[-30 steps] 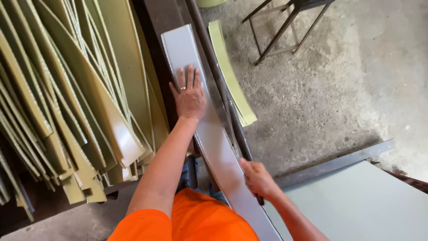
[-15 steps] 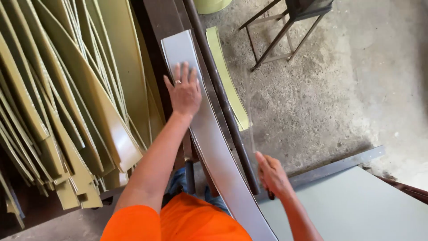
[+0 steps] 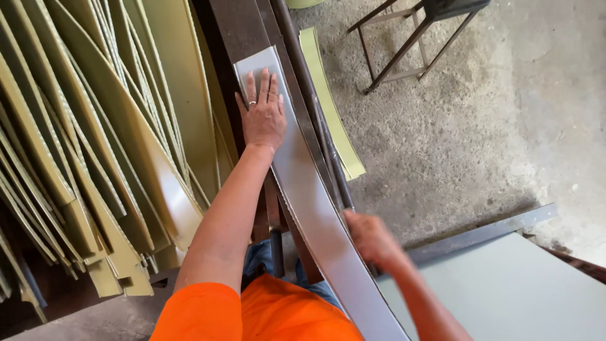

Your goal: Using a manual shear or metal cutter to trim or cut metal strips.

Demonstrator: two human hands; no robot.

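A long grey metal strip (image 3: 315, 208) lies along a dark machine bed (image 3: 237, 25) and bows toward me. My left hand (image 3: 262, 113), with a ring on one finger, presses flat on the strip's far part, fingers spread. My right hand (image 3: 372, 240) rests against the strip's right edge near me; I cannot tell if its fingers curl around the edge.
Many yellow-green bent metal strips (image 3: 82, 158) lean stacked on the left. One yellow-green strip (image 3: 331, 107) lies on the concrete floor right of the machine. A dark metal stand (image 3: 410, 38) is at the top. A pale grey sheet (image 3: 505, 290) lies at lower right.
My left hand has slid farther along the strip, away from me. My right hand has shifted on the strip's near edge, and the strip bows more.
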